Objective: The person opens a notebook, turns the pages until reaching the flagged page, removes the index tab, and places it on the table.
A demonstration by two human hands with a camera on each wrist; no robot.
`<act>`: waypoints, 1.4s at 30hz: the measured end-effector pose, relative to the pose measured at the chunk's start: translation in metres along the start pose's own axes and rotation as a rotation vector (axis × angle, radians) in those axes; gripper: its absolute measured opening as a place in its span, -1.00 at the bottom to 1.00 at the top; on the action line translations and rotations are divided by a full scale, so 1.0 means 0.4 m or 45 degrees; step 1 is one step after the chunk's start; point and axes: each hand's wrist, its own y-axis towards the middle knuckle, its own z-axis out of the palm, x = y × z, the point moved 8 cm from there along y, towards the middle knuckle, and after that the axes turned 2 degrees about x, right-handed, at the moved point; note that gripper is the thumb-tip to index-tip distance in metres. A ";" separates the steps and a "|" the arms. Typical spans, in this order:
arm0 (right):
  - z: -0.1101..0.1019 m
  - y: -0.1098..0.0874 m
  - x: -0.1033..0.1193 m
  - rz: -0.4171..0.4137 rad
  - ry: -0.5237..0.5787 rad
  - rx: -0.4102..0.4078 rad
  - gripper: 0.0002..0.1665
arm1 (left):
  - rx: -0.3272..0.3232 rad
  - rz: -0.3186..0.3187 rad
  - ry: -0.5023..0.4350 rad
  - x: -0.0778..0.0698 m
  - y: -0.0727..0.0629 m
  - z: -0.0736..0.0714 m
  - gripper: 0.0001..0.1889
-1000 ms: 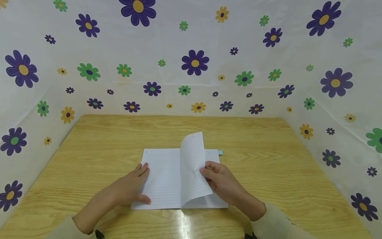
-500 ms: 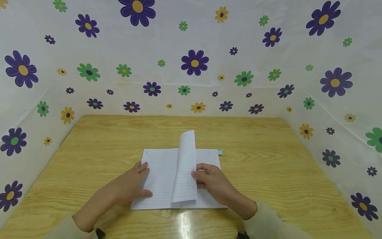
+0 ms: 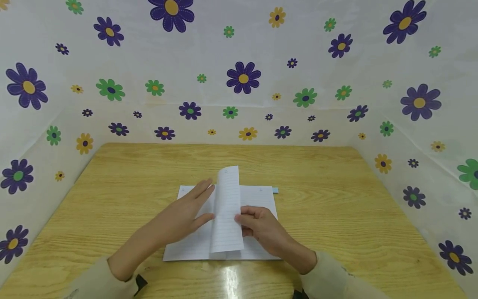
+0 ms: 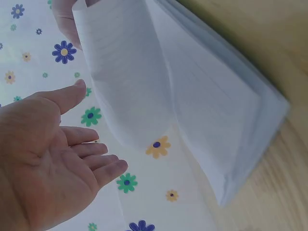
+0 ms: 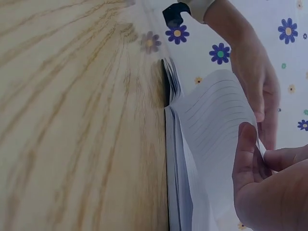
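Note:
An open notebook (image 3: 257, 197) with ruled white pages lies on the wooden table. One page (image 3: 228, 207) stands up from the middle, curling over toward the left. My right hand (image 3: 263, 228) pinches this page's right edge between thumb and fingers, as the right wrist view also shows. My left hand (image 3: 183, 216) is over the left half of the notebook, beside the raised page, its fingers straight and spread from the thumb. In the left wrist view the left palm (image 4: 48, 159) faces the page with nothing in it.
A small light-blue tab (image 3: 275, 190) sticks out at the notebook's upper right corner. The wooden table (image 3: 336, 187) extends around it. White cloth (image 3: 209, 54) with printed flowers surrounds the table at the back and both sides.
The right hand has carried the page leftward, past the notebook's middle fold at its lower edge. My left hand has lifted from the left page's outer edge and moved right, toward the raised page.

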 end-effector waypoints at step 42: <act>0.039 -0.006 0.011 -0.012 -0.073 0.115 -0.57 | 0.231 0.060 -0.039 -0.070 0.057 0.058 -0.03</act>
